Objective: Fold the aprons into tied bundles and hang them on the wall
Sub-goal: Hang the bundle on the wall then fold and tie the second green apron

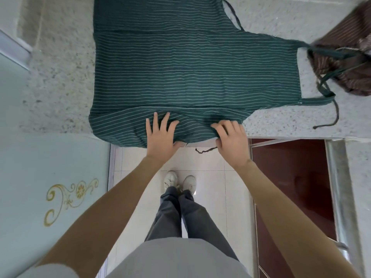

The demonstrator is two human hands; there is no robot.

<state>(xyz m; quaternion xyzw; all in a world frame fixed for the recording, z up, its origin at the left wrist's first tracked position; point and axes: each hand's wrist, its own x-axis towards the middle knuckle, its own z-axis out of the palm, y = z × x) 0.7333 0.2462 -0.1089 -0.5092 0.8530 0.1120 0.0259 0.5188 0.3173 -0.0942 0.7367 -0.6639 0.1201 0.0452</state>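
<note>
Head view: our left hand (160,132) presses flat, right hand (230,137) pinches the soft, limp green striped cloth apron (190,77)'s near hem; we'd grip there.

Cloth on speckled stone

The green apron (190,73) is matt woven cloth with thin pale stripes; the countertop (60,77) is speckled, grainy stone; the floor tiles (210,187) look glossy.

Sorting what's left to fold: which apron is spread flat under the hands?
The green striped apron, laid flat on the counter. The brown striped apron sits bunched at the right edge.
</note>
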